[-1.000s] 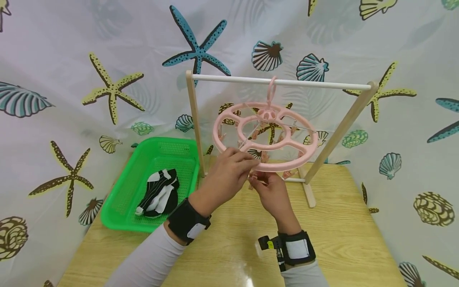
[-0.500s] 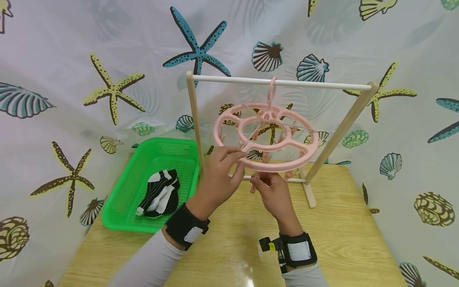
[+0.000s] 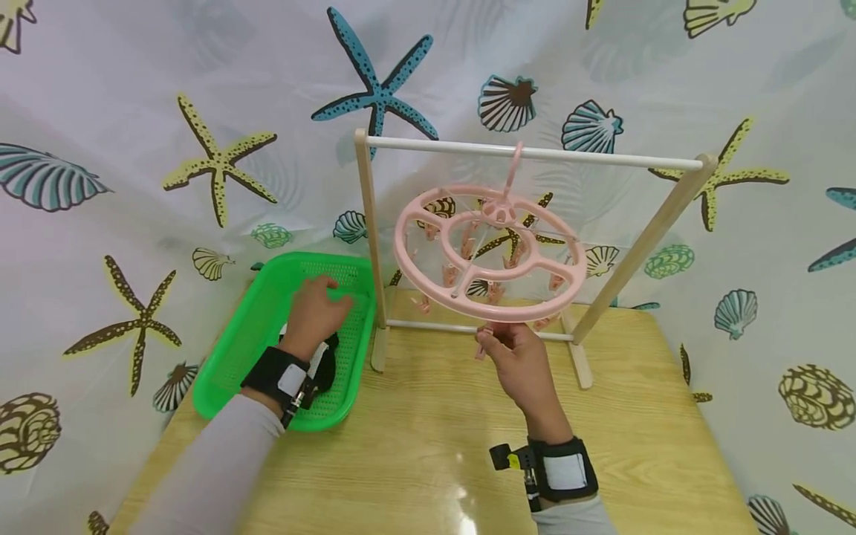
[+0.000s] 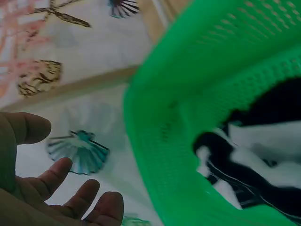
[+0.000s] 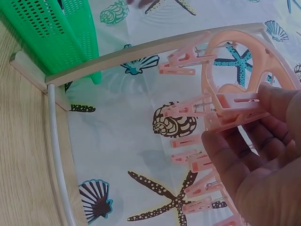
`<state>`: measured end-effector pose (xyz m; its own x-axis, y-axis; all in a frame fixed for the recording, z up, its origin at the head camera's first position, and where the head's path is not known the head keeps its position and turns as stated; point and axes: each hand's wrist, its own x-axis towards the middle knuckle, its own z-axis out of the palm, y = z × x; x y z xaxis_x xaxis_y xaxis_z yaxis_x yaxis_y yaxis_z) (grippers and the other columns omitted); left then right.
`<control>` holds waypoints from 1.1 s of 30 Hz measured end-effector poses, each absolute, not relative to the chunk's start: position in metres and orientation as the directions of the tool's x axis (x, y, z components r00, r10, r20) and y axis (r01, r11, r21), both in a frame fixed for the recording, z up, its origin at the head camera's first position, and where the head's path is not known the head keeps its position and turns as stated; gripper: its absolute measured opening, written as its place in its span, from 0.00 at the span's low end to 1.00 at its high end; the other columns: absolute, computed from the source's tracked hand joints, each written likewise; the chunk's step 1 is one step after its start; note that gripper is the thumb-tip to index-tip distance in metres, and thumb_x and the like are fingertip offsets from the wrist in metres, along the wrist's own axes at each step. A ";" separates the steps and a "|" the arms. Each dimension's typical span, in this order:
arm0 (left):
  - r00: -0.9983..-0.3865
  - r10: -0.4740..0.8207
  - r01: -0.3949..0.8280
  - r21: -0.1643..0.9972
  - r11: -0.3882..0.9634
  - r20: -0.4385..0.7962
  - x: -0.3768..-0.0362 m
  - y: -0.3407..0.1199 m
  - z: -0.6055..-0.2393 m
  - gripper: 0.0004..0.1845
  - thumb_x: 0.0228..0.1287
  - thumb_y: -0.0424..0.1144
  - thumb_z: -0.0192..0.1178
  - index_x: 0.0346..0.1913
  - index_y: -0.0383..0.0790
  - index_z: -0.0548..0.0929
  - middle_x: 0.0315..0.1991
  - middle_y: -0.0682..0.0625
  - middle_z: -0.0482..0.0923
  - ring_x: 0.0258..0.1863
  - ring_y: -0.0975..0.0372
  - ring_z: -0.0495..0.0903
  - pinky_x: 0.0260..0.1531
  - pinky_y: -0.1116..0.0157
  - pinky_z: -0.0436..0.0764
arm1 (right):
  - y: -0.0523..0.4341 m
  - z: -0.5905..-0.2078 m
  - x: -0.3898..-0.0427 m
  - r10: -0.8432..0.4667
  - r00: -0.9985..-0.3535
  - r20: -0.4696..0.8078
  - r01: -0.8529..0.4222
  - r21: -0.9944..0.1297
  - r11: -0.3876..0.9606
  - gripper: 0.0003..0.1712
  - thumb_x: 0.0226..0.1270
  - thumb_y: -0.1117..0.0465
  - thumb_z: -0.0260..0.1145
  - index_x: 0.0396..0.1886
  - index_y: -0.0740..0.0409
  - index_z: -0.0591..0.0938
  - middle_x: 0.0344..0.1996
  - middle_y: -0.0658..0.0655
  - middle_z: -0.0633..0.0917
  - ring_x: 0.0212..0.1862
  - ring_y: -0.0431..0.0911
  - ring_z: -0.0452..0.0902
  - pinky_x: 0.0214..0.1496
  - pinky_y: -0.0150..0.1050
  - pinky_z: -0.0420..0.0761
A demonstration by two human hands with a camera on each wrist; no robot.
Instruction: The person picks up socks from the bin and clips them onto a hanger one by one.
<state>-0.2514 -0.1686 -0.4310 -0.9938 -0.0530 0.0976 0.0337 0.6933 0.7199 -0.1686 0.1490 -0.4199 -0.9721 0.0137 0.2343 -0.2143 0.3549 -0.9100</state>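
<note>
My right hand (image 3: 520, 364) pinches a pink clothespin (image 5: 237, 104) under the front rim of the round pink drying hanger (image 3: 428, 286). Other pink clothespins (image 5: 197, 188) dangle from the hanger in the right wrist view. Over the green basket (image 3: 227, 364), my left hand (image 3: 314, 316) is held with its fingers spread and loosely bent, nothing between them. Black and white socks (image 4: 254, 165) lie in the basket, partly hidden behind the left wrist in the head view.
The hanger hooks over the white bar (image 3: 602, 158) of a wooden stand (image 3: 658, 230). Stand and basket share a wood-grain table (image 3: 428, 446). A curtain (image 3: 267, 59) printed with shells and starfish hangs behind.
My left hand has left the hanger's rim and moved left over the basket. The right hand keeps its pinch on the clothespin. The hanger has tilted and turned slightly.
</note>
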 end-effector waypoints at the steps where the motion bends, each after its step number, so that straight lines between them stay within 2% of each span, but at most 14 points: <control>1: -0.998 -0.040 0.001 0.697 0.717 0.042 -0.257 -0.179 -0.439 0.26 0.72 0.44 0.54 0.64 0.26 0.72 0.60 0.27 0.66 0.53 0.37 0.71 0.50 0.44 0.73 | 0.148 -0.420 -0.169 0.016 -0.973 0.230 -0.209 -0.911 0.355 0.08 0.71 0.61 0.66 0.44 0.60 0.83 0.36 0.56 0.84 0.41 0.48 0.81 0.41 0.42 0.78; 5: -0.996 0.026 -0.030 0.594 0.804 -0.085 -0.275 -0.220 -0.467 0.30 0.73 0.44 0.50 0.66 0.22 0.67 0.61 0.24 0.66 0.58 0.34 0.68 0.54 0.42 0.71 | 0.146 -0.420 -0.170 0.020 -0.973 0.230 -0.209 -0.914 0.348 0.09 0.71 0.60 0.66 0.45 0.60 0.83 0.36 0.57 0.84 0.42 0.48 0.81 0.43 0.43 0.78; 9: -0.992 0.076 0.026 0.440 0.898 -0.097 -0.284 -0.251 -0.491 0.27 0.72 0.41 0.50 0.59 0.17 0.72 0.53 0.23 0.73 0.52 0.32 0.72 0.50 0.40 0.73 | 0.145 -0.418 -0.172 0.007 -0.970 0.242 -0.226 -0.912 0.343 0.08 0.71 0.60 0.66 0.44 0.60 0.83 0.36 0.57 0.84 0.41 0.49 0.81 0.44 0.44 0.78; 13: -0.984 0.127 0.087 0.282 0.955 -0.127 -0.286 -0.259 -0.513 0.24 0.71 0.39 0.51 0.57 0.18 0.74 0.51 0.21 0.72 0.51 0.29 0.71 0.50 0.38 0.72 | 0.146 -0.418 -0.171 0.012 -0.973 0.232 -0.213 -0.910 0.357 0.08 0.71 0.60 0.66 0.44 0.59 0.83 0.38 0.57 0.84 0.44 0.48 0.81 0.47 0.46 0.77; 17: -0.965 0.158 0.114 0.210 0.971 -0.211 -0.277 -0.251 -0.520 0.24 0.69 0.38 0.56 0.60 0.21 0.72 0.55 0.21 0.68 0.53 0.27 0.68 0.52 0.38 0.70 | 0.146 -0.419 -0.169 0.017 -0.976 0.217 -0.198 -0.917 0.347 0.09 0.72 0.60 0.65 0.45 0.60 0.83 0.39 0.57 0.84 0.45 0.48 0.80 0.47 0.46 0.77; 20: -0.956 0.188 0.146 0.191 0.971 -0.224 -0.268 -0.246 -0.519 0.22 0.66 0.37 0.60 0.55 0.20 0.76 0.50 0.24 0.73 0.50 0.31 0.72 0.51 0.39 0.73 | 0.144 -0.419 -0.168 0.007 -0.975 0.220 -0.205 -0.920 0.335 0.09 0.72 0.61 0.65 0.45 0.61 0.83 0.39 0.58 0.84 0.45 0.49 0.80 0.47 0.46 0.77; 24: -0.953 0.248 0.216 0.184 0.959 -0.173 -0.263 -0.246 -0.520 0.18 0.63 0.35 0.61 0.47 0.19 0.80 0.41 0.29 0.77 0.45 0.37 0.77 0.49 0.43 0.76 | 0.144 -0.418 -0.166 0.007 -0.974 0.225 -0.209 -0.917 0.340 0.09 0.72 0.60 0.65 0.45 0.61 0.83 0.40 0.58 0.85 0.45 0.49 0.80 0.48 0.45 0.76; 28: -0.956 0.256 0.226 0.199 0.954 -0.142 -0.263 -0.246 -0.520 0.18 0.62 0.36 0.62 0.46 0.20 0.80 0.42 0.29 0.77 0.46 0.37 0.76 0.48 0.43 0.76 | 0.146 -0.418 -0.167 0.015 -0.971 0.238 -0.218 -0.913 0.345 0.09 0.71 0.60 0.66 0.46 0.61 0.83 0.40 0.58 0.85 0.44 0.49 0.81 0.47 0.45 0.77; 33: -0.972 0.206 0.169 0.268 0.948 -0.114 -0.265 -0.246 -0.520 0.18 0.59 0.35 0.66 0.44 0.22 0.78 0.44 0.27 0.73 0.46 0.33 0.74 0.45 0.43 0.76 | 0.147 -0.419 -0.167 0.020 -0.973 0.231 -0.211 -0.915 0.345 0.10 0.71 0.61 0.66 0.46 0.61 0.83 0.39 0.58 0.85 0.43 0.49 0.81 0.46 0.43 0.77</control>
<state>-0.2654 -0.2456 -0.5201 -0.9719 0.2060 -0.1144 0.1694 0.9483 0.2683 -0.1665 0.1473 -0.4189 -0.9726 0.0202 0.2315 -0.2105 0.3452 -0.9146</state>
